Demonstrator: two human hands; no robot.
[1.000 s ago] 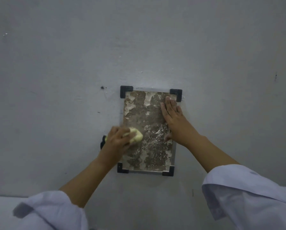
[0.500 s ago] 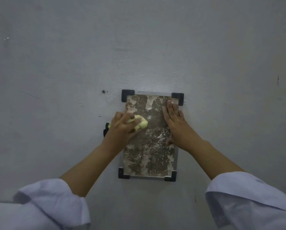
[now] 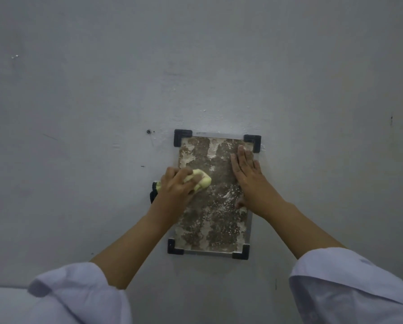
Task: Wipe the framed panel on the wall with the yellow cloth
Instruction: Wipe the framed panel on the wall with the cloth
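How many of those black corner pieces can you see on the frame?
4, one at each corner of the framed panel: top left, top right, bottom left, bottom right. Another black piece shows behind the left hand; what it is I cannot tell.

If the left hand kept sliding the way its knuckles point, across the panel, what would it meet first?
Probably the right hand, pressed flat on the framed panel's right side; the left hand with the yellow cloth heads roughly toward it.
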